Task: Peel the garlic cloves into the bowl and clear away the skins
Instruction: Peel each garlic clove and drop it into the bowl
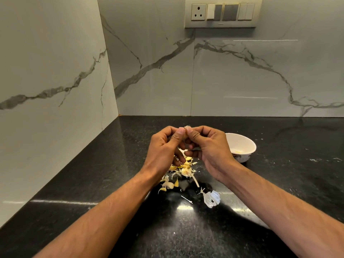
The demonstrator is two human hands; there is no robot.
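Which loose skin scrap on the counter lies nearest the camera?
The big white papery skin, alone below the right wrist. The yellowish scraps cluster farther back, under both hands.

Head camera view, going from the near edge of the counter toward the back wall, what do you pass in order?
White papery skin → pile of garlic skins → left hand and right hand pinching a garlic clove → switch panel on the wall.

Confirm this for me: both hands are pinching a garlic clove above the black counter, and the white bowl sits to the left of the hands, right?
Not quite. The head view shows the white ceramic bowl to the right of the hands, behind the right hand. The rest holds: left hand and right hand pinch a papery-skinned garlic clove above the black speckled stone counter.
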